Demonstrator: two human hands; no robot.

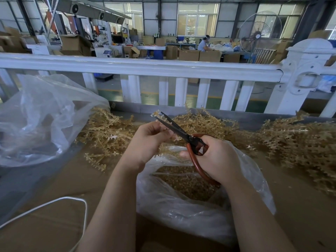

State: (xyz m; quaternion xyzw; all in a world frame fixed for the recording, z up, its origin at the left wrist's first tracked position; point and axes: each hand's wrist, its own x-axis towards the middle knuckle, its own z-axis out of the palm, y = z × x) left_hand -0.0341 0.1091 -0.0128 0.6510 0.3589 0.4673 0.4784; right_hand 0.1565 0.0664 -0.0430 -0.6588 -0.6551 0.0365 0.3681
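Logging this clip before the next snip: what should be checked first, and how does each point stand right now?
1. Left hand pinches the sprue strip firmly: ok.
2. Right hand grips the scissors by the red handles: ok.
3. Scissors parted, with the strip between them near the tip: ok.
4. Left hand clear of the cutting edge: cannot tell, it sits close beside it.
5. Open bag lies under the cut to catch pieces, with cut pieces already in it: ok.
6. Pile of sprues lies on the table beyond the hands for the next strip: ok.
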